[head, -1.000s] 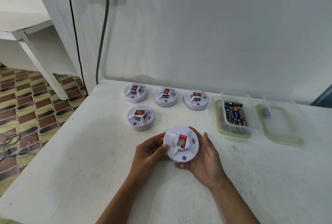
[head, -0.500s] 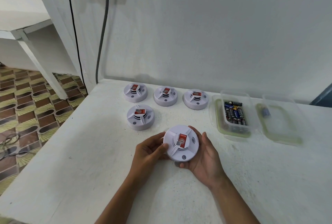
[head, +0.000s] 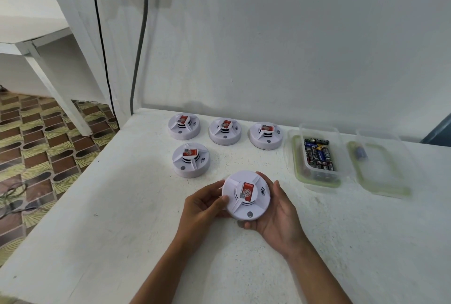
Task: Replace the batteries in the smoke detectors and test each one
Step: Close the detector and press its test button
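Head view, the only one. Person stands at a white table [head: 97, 218] against the wall. Both hands are on one smoke detector [head: 246, 195], held just above the tabletop near the front edge, face up, red label showing. Left hand [head: 203, 203] grips the left rim, thumb on the top edge; right hand [head: 275, 215] cups it from beneath and the right side, fingers curled round the rim.

Four other detectors [head: 191, 163] sit face up nearer the wall, three in a row and one in front. Right of them, an open clear tub of batteries [head: 319, 156], and beside it a second clear tub [head: 380, 164] with one small item inside.

Judgement: early days, opening the first unit. Next move looks like turning it over or twisting the base off to reach the battery bay; the opposed grip suits a twist.
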`<state>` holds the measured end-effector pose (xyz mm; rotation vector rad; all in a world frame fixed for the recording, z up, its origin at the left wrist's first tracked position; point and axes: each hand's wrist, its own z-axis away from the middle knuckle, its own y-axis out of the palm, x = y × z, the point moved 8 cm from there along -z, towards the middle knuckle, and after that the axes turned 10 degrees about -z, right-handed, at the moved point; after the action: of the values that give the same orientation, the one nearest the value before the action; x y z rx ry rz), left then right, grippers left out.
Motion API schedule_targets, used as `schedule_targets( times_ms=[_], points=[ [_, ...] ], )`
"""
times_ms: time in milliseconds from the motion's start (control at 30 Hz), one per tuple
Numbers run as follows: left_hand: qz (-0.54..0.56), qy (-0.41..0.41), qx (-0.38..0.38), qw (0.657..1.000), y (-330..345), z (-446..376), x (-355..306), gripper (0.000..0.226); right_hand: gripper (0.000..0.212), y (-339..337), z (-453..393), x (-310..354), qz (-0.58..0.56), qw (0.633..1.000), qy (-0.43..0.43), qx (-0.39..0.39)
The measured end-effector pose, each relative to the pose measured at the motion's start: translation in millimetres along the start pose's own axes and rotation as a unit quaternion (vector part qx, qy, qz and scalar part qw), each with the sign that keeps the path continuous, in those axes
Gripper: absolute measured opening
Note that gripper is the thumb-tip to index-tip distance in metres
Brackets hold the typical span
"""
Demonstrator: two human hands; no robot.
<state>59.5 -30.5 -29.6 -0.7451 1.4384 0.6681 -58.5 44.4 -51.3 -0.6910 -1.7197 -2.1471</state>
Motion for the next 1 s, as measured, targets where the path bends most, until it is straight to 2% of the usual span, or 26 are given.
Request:
schedule_targets(
  times_ms=[800, 867, 933, 1000],
  points=[
    [-0.02, 0.001, -0.011, 1.0, -3.5, -2.8, 8.4, 0.036, 0.083, -3.3, -1.8, -2.4, -0.014, 1.0, 0.012, 0.003],
    [-0.029, -0.005, -0.019, 0.999, -4.3, -3.0, 8.4, 0.036, 0.078, -3.1, -2.1, -2.2, -0.007, 1.0, 0.007, 0.004],
    [-0.026, -0.011, -0.021, 0.999, -3.9, -3.5, 8.6, 0.034, 0.063, -4.5, -2.6, -1.4, 0.0, 1.0, 0.001, -0.003],
    [-0.016, -0.019, -0.022, 0.999, -2.9, -3.7, 8.1, 0.034, 0.063, -5.8, -1.9, 0.4, 0.017, 1.0, 0.0, -0.021]
  ],
)
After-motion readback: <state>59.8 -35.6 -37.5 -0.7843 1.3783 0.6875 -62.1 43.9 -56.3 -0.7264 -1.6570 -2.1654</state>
